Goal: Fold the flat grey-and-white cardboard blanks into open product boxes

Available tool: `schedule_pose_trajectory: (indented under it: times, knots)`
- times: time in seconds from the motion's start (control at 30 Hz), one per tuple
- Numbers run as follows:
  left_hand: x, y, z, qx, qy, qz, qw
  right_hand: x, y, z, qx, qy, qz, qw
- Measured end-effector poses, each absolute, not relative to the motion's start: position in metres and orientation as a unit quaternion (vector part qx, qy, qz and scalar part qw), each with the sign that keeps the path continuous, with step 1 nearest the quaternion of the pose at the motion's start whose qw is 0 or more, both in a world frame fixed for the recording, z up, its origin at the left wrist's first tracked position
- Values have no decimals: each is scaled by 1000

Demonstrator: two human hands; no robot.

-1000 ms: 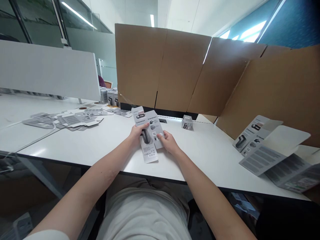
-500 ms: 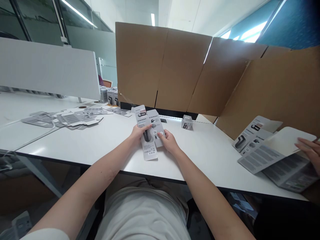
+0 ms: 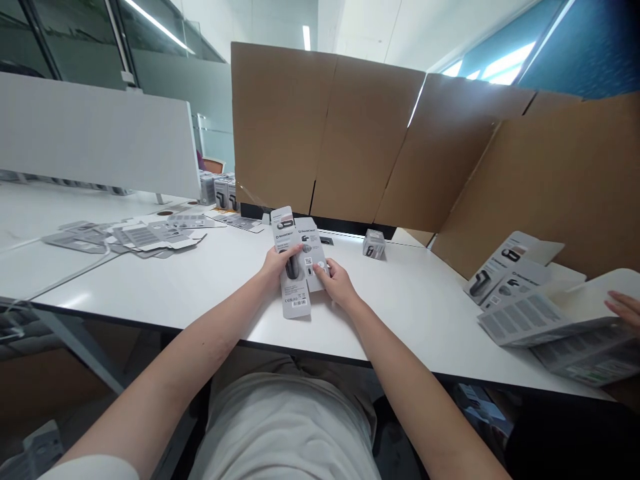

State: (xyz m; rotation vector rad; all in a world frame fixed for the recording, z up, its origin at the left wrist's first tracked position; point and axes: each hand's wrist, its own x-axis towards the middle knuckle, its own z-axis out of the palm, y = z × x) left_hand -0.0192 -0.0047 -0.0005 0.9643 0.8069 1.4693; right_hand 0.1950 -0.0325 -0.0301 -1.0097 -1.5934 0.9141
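Between my hands, over the white table, is a partly unfolded printed carton (image 3: 297, 293) with two grey-white panels side by side and dark product pictures on them. My left hand (image 3: 278, 262) grips the left panel, its thumb lying across the front. On the right panel's edge, my right hand (image 3: 336, 279) is closed with the thumb on the print. Fingers behind the panels are hidden. A small folded box (image 3: 374, 245) stands on the table beyond my right hand.
Flattened cartons (image 3: 150, 237) lie in a loose pile on the left of the table (image 3: 400, 313). Tall cardboard sheets (image 3: 325, 133) wall off the back and right. At right, another person's hand (image 3: 625, 308) touches more open cartons (image 3: 530, 313). Finished-looking boxes (image 3: 225, 192) stand far back.
The carton in my hands has turned slightly more upright, its lower end shifting left. At right, the other person's hand has moved right and down, and the carton flap there has shifted with it.
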Motion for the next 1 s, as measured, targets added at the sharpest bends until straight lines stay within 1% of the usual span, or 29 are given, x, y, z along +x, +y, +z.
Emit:
schedule_pose_trajectory:
  times: [0.13,0.37,0.7,0.83,1.0]
  knots:
    - [-20,-4,0,410,347,632,559,193,-35,-28,-406,-653,385,511]
    - [-22,-3,2,376,349,668,540,191,-39,-22,-423,-645,394,501]
    - [-23,-5,2,412,340,643,550,192,-38,-23,-413,-641,394,513]
    - [-21,-6,2,409,343,626,568,192,-38,-21,-421,-633,373,533]
    - [-15,-6,-2,372,392,605,585,194,-40,-17,-426,-628,329,563]
